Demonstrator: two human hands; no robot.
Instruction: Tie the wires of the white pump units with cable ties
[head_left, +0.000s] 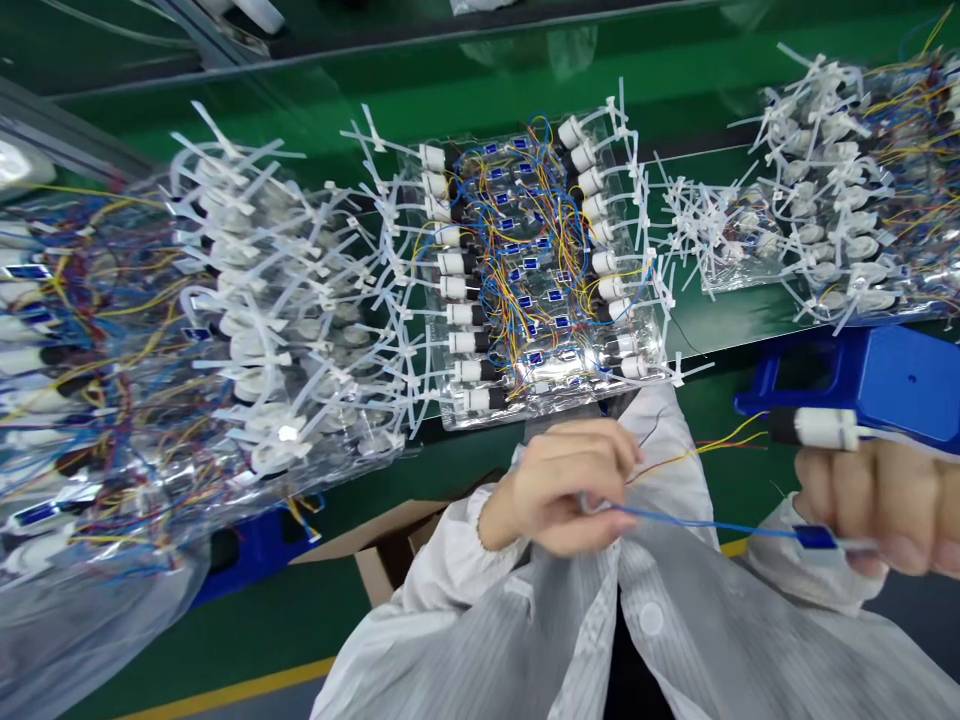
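My left hand [571, 485] is closed in a pinch on thin wires in front of my chest. Blue wires [705, 522] run taut from it to a small dark-blue rectangular piece [814, 537]. My right hand [881, 505], at the right edge, has its fingers closed around that piece's pale end. A white cylinder with a black end [823, 428] lies above the right hand's fingers, and yellow and red wires [701, 450] trail from it toward the left hand. The left fingertips are slightly blurred, and the right palm is hidden.
Several similar wired cylinders lie in rows on a clear plastic sheet [487, 405] ahead. Larger piles with white ties [255, 300] are at left and far right [840, 200]. A blue stool [907, 385] stands at right, an open cardboard box [375, 570] below the table.
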